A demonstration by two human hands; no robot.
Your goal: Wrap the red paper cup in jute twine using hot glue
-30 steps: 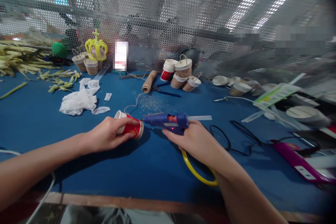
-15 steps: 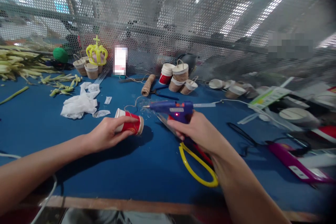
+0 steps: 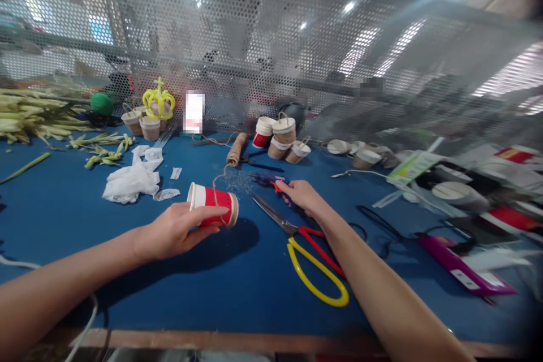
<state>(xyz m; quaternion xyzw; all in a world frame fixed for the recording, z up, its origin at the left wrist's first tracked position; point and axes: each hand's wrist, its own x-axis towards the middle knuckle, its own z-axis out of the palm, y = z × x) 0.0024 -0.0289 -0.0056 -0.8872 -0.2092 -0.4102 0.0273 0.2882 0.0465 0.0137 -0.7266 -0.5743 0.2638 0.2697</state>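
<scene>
My left hand (image 3: 180, 226) is closed around a red and white paper cup (image 3: 203, 198), tilted on its side above the table. Brown twine (image 3: 215, 184) runs from the cup's wrapped end back to a twine roll (image 3: 236, 150). My right hand (image 3: 299, 195) grips a blue glue gun (image 3: 268, 179) low over the table, its nozzle pointing left; the hand hides much of its body. Scissors (image 3: 314, 271) with one yellow and one red handle lie under my right forearm, blades toward the cup.
Several twine-wrapped cups (image 3: 280, 147) stand at the back beside dark pliers (image 3: 265, 165). Crumpled white plastic (image 3: 131, 181) and green-yellow husks (image 3: 34, 116) lie to the left. A purple power strip (image 3: 449, 260) and a clutter of cups and packaging fill the right. Perforated metal (image 3: 237, 56) rises behind.
My right hand has moved the glue gun away from me and down toward the table, uncovering the scissors. My left hand has shifted the cup slightly right; the view has tilted up.
</scene>
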